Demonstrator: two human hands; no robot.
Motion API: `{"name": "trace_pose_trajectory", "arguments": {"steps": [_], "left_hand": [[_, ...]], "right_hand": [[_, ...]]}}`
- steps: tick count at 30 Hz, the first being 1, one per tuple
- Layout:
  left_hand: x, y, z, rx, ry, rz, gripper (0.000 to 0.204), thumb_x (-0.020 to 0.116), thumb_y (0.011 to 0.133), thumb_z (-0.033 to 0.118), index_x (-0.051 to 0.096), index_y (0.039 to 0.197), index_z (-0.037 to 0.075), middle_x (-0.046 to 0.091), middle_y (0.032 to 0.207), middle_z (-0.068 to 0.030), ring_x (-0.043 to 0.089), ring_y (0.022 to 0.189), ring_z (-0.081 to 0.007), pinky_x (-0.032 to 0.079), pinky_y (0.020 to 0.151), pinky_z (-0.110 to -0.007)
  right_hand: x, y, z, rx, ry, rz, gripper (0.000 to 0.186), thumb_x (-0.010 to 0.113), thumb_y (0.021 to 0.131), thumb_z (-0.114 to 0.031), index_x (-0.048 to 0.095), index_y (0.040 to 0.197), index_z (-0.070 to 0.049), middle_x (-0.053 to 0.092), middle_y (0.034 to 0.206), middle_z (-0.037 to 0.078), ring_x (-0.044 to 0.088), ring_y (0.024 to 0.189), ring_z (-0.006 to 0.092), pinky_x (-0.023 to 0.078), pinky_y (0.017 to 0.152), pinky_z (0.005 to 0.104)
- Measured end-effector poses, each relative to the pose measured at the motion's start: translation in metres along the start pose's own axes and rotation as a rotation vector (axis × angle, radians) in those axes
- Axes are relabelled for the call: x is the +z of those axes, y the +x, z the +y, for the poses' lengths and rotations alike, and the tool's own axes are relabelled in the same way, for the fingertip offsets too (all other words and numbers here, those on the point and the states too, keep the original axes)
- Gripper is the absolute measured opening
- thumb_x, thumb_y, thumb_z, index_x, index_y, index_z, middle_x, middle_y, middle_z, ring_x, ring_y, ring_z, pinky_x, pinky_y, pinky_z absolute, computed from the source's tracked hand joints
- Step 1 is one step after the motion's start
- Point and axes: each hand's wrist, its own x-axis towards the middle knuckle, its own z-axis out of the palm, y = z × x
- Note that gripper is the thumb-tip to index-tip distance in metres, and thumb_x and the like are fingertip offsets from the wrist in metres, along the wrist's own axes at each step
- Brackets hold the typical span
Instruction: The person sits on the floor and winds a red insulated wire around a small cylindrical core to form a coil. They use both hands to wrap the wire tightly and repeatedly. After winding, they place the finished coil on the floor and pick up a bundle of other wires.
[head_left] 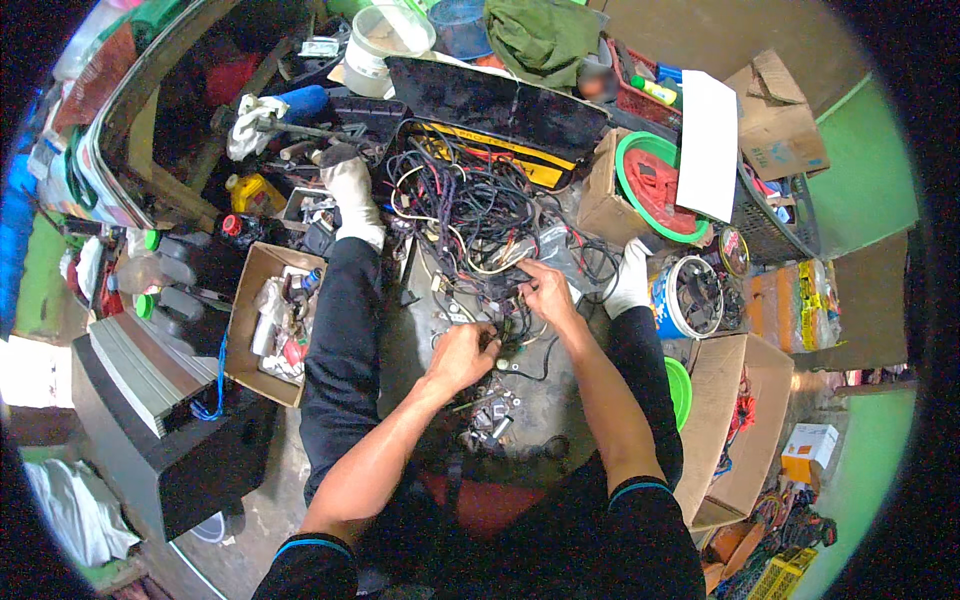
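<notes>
A large tangle of cables (465, 205), mostly black with some white and red, spills from a black and yellow case (545, 170) onto the floor between my legs. At the near edge of the tangle, my right hand (548, 295) is closed with its fingertips on thin wires (512, 290). Lower and to the left, my left hand (464, 357) has its fingers curled together; what they hold, if anything, is too small to make out. Just below the hands lies a scatter of small metal and plastic parts (492, 415).
A cardboard box of mixed items (262, 350) stands by my left leg, and an open cardboard box (755, 400) by my right. Beyond my right foot are a white bucket (690, 300) and a green-rimmed basin (622, 165). Tools and bottles (255, 195) crowd the far left.
</notes>
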Motion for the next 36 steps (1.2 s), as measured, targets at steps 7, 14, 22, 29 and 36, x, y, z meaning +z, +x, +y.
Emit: {"name": "trace_pose_trajectory", "arguments": {"steps": [7,14,22,29,36], "left_hand": [[0.003,-0.006,0.003,0.051,0.047,-0.056,0.028,0.067,0.081,0.024,0.070,0.101,0.005,0.070,0.089,-0.0208,0.069,0.084,-0.0352,0.053,0.080,-0.045],[0.003,-0.009,0.004,0.032,0.091,-0.117,0.030,0.067,0.080,0.025,0.070,0.102,0.004,0.069,0.090,-0.0217,0.067,0.086,-0.0387,0.052,0.082,-0.046],[-0.007,0.006,-0.003,-0.107,-0.263,0.103,0.052,0.071,0.081,0.036,0.063,0.112,-0.005,0.070,0.094,-0.0161,0.068,0.086,-0.0263,0.052,0.079,-0.038],[-0.015,-0.004,0.025,-0.219,-1.003,-0.082,0.043,0.065,0.091,0.033,0.060,0.119,0.001,0.069,0.096,-0.0037,0.061,0.080,-0.0087,0.050,0.065,-0.024],[-0.036,-0.027,0.027,-0.054,-1.317,-0.298,0.034,0.065,0.090,0.014,0.058,0.121,0.004,0.068,0.092,-0.0034,0.064,0.076,-0.0103,0.052,0.064,-0.024]], "right_hand": [[0.036,-0.030,0.003,0.140,-0.253,0.104,0.038,0.069,0.078,-0.012,0.062,0.115,-0.008,0.065,0.111,0.014,0.058,0.101,0.0345,0.045,0.090,0.0467],[0.045,-0.042,-0.011,0.127,-0.290,0.101,0.029,0.075,0.075,-0.025,0.064,0.097,-0.010,0.055,0.116,0.010,0.046,0.115,0.0323,0.037,0.094,0.0498],[-0.068,-0.006,-0.074,0.108,-0.220,0.135,0.042,0.077,0.074,-0.037,0.059,0.095,-0.006,0.068,0.089,0.018,0.067,0.079,0.0339,0.052,0.068,0.0426],[-0.100,-0.087,-0.151,0.356,0.530,-0.279,0.035,0.067,0.087,-0.021,0.058,0.118,-0.007,0.060,0.095,-0.001,0.056,0.077,0.0088,0.046,0.067,0.0256],[-0.097,-0.111,-0.153,0.284,0.824,-0.513,0.039,0.063,0.087,-0.018,0.055,0.122,-0.003,0.060,0.115,0.007,0.057,0.106,0.0129,0.046,0.092,0.0310]]}}
